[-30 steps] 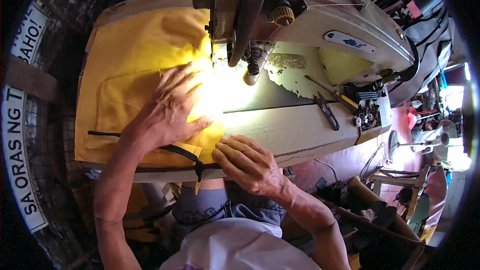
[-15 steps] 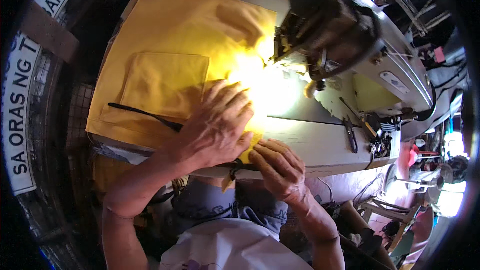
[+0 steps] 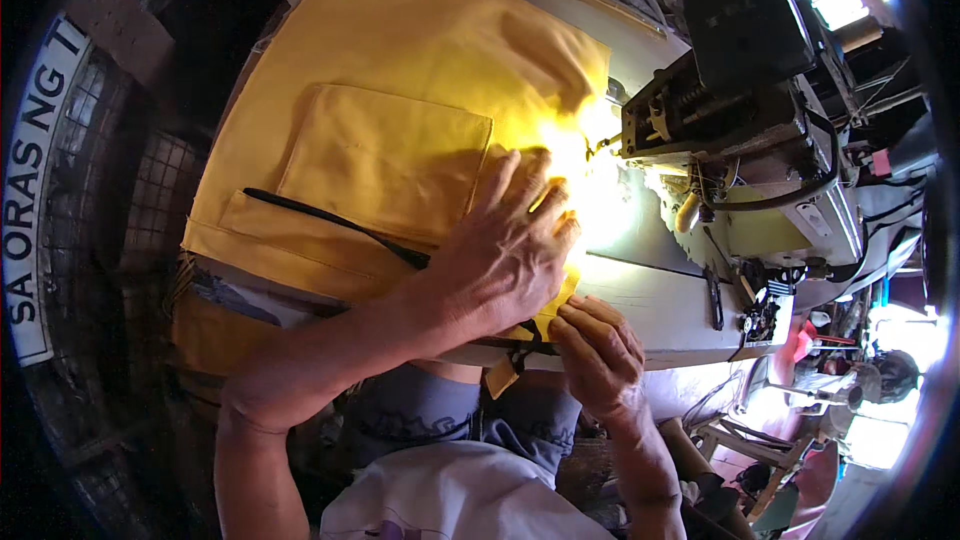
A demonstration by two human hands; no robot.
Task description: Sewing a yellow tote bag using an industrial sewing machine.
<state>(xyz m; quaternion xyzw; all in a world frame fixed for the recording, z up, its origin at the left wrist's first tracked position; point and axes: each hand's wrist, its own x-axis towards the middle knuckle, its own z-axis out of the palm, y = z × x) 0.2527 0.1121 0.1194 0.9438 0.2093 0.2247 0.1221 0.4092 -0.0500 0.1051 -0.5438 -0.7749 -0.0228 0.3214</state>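
A large yellow fabric panel (image 3: 400, 25) with a stitched patch pocket (image 3: 385, 155) lies over the sewing table. My left hand (image 3: 505, 255) rests palm down on it, fingers spread beside the pocket's lower right corner, under a bright lamp glow. At the table's front edge, my right hand (image 3: 600, 345) has its fingers closed together on the panel's near right corner; its thumb is hidden. A black strap (image 3: 335, 225) lies across the panel and passes under my left forearm. The sewing machine (image 3: 700, 130) stands at the panel's right edge; glare hides its needle area.
Scissors or a similar dark-handled tool (image 3: 714, 298) lie on the right of the tabletop (image 3: 650, 290), near small metal parts (image 3: 765, 315). A small tan tab (image 3: 503, 376) hangs off the front edge. A fan (image 3: 880, 375) stands far right; a white sign (image 3: 45, 170) is at left.
The view has shifted, so the panel, the machine and both hands appear farther right. Both hands keep about the same places on the fabric.
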